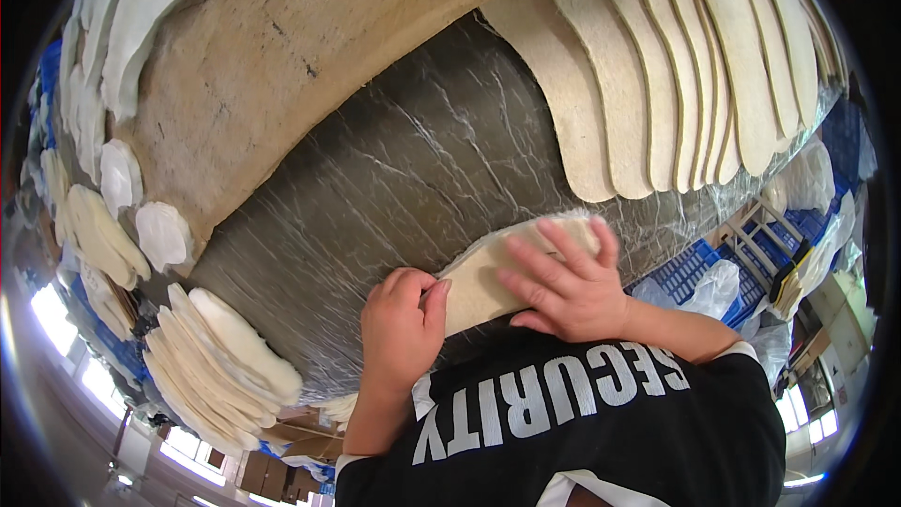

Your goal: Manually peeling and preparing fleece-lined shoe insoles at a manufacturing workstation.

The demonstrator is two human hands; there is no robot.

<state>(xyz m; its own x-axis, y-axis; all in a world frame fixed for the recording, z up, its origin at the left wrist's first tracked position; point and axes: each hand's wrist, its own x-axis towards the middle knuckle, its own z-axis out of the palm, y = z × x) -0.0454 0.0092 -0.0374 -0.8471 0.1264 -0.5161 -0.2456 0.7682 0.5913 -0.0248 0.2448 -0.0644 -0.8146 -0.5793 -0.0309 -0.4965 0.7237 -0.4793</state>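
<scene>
A cream insole (474,289) with a fluffy far edge lies across the near side of the table, just in front of my body. My left hand (404,324) grips its left end, thumb and curled fingers closed on the edge. Flat on top of the insole's right part rests my right hand (563,282), its fingers spread and slightly blurred. Whether a second layer lies beneath the insole cannot be made out.
Under the insole is a table covered in dark, wrinkled plastic film (394,164). A row of overlapping beige insoles (619,84) lies at the far right. A large brown board (253,66) covers the far left. Fluffy insoles (211,371) are stacked at the near left; blue crates (680,272) stand right.
</scene>
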